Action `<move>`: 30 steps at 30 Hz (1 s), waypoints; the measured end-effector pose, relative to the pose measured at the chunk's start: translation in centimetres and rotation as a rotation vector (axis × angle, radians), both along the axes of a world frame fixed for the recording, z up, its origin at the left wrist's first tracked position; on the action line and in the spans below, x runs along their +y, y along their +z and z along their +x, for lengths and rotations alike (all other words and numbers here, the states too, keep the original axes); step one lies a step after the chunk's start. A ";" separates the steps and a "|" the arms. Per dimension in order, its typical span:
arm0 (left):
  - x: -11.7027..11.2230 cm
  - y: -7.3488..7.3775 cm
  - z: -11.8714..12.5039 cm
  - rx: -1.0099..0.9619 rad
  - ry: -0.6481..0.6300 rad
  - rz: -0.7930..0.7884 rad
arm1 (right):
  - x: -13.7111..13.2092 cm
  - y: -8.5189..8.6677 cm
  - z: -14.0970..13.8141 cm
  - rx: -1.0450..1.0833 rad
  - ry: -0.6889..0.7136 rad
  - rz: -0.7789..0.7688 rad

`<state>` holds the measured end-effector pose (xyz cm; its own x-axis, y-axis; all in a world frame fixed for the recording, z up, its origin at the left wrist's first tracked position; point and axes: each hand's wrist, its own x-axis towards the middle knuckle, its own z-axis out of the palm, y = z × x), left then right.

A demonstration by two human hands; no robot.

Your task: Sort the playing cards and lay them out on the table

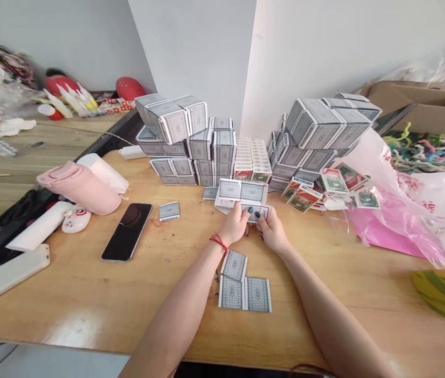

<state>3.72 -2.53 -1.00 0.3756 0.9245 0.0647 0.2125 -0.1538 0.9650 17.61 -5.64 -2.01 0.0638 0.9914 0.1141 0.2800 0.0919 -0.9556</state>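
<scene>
Both my hands meet near the table's middle. My left hand [238,223], with a red string at its wrist, has its fingers closed on a playing card [264,211]. From the right, my right hand [272,229] grips the same card, its thumb pressed on the patterned back. Just beyond my fingers are more grey-patterned cards [230,188]; I cannot tell whether they are joined to the held one. Between my forearms lie a tilted folded card [234,265] and two grey-backed cards [258,294] side by side. My fingertips' undersides are hidden.
Stacked card blocks stand at the back left [171,123] and back right [317,126], with card boxes [251,157] between. Left are a phone [127,232], a pink bottle [78,188] and a single card piece [169,211]. Right are plastic bags [403,199] and tape [443,294].
</scene>
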 end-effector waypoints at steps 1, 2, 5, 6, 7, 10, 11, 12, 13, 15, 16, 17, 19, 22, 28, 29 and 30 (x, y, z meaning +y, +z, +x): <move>0.0 0.0 0.0 0.003 -0.006 -0.005 | 0.0 0.0 0.0 -0.028 -0.010 0.008; 0.0 0.1 0.0 0.008 -0.009 -0.006 | 0.0 0.0 0.0 -0.057 -0.023 0.013; 0.0 0.1 0.0 0.035 0.044 0.048 | -0.2 0.1 -0.2 -0.102 -0.048 0.005; 0.1 0.1 0.1 0.049 0.082 0.078 | -0.3 0.1 -0.3 -0.106 -0.050 -0.003; 0.2 0.1 0.1 0.062 0.122 0.105 | -0.4 0.2 -0.4 -0.109 -0.052 -0.008; 0.3 0.1 0.2 0.069 0.204 0.128 | -0.6 0.6 -0.6 -0.122 -0.085 0.017; 0.3 0.1 0.2 0.054 0.207 0.128 | -0.6 0.8 -0.6 -0.127 -0.109 0.037; 0.3 0.0 0.2 0.030 0.202 0.131 | -0.7 0.9 -0.6 -0.134 -0.133 0.060; 0.3 0.0 0.2 0.003 0.193 0.139 | -0.8 1.1 -0.6 -0.136 -0.153 0.084; 0.2 -0.1 0.1 -0.048 0.168 0.147 | -1.0 1.4 -0.6 -0.115 -0.158 0.119; 0.2 -0.1 0.1 -0.073 0.159 0.141 | -1.0 1.6 -0.6 -0.082 -0.142 0.121; 0.2 0.0 0.0 -0.098 0.151 0.124 | -1.1 1.8 -0.6 -0.029 -0.115 0.107; 0.2 0.2 -0.1 -0.154 0.114 0.051 | -1.0 2.2 -0.6 0.131 -0.037 0.041; 0.2 0.7 -0.3 -0.252 0.018 -0.112 | -0.8 2.6 -0.6 0.390 0.108 -0.064; 0.0 1.1 -0.1 -0.363 -0.093 -0.224 | -0.5 2.5 -0.6 0.435 0.228 -0.136; 0.0 1.1 0.0 -0.365 -0.109 -0.232 | -0.5 2.4 -0.6 0.437 0.233 -0.146; 0.0 1.1 0.1 -0.368 -0.121 -0.238 | -0.4 2.3 -0.5 0.443 0.242 -0.156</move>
